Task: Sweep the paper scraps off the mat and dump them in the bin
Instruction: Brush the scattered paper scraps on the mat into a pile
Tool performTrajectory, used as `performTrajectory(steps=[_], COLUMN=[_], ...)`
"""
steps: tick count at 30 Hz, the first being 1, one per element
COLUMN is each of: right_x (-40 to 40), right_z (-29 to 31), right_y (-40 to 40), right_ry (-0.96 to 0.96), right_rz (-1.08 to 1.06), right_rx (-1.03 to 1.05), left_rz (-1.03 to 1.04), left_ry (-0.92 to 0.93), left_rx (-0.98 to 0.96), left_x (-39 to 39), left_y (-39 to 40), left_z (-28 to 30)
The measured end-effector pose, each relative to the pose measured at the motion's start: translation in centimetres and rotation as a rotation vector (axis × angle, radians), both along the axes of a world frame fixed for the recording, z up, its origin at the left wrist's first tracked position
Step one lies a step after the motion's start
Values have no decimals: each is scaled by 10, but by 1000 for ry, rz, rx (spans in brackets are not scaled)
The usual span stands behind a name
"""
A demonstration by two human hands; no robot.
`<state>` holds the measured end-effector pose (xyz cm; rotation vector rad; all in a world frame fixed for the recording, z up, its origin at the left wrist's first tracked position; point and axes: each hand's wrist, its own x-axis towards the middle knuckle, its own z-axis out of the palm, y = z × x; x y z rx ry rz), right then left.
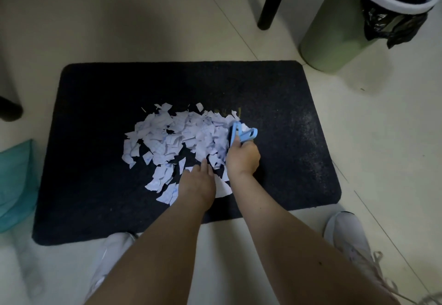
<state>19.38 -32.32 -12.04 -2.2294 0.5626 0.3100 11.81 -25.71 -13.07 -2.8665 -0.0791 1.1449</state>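
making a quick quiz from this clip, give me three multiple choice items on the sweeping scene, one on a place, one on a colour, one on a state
1. Where does the bin stand?
A. On the floor past the mat's far right corner
B. In the middle of the mat
C. Beside the person's left shoe

2. What colour is the brush in the right hand?
A. Red
B. Light blue
C. Yellow

3. What state are the paper scraps in?
A. All dumped in the bin
B. Spread over the bare floor
C. Gathered in a pile on the mat

Answers:
1. A, the green bin stands on the tiles just beyond that corner.
2. B, the handle sticking out of the fist is light blue.
3. C, the scraps lie heaped mid-mat, with the left hand resting at the pile's near edge.
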Motion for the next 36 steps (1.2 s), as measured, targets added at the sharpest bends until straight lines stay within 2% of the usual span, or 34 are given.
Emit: performTrajectory(steps=[6, 11, 15, 19, 22, 26, 29, 36], right_x=[17, 33, 43, 43, 34, 25, 29, 28], right_z=[11, 18, 13, 6, 2, -1, 4, 8], right_y=[1, -21, -25, -6, 17, 35, 34, 29], right_ry=[-56, -140, -112, -53, -48, -72, -113, -125], right_rz=[50, 25, 67, 158, 201, 257, 230, 173], right_rx=[121, -112, -230, -262, -199, -27, 9, -180], left_rz=[85, 201, 416, 635, 723, 757, 776, 796], left_ry=[9, 52, 115, 231, 295, 326, 339, 350], left_rx=[47, 120, 188, 192, 145, 65, 45, 1], left_x=[-1, -4, -10, -15, -19, -19, -19, -19], left_y=[21, 40, 62, 84, 91, 88, 89, 94], left_z=[7, 10, -1, -10, -15, -18, -20, -23])
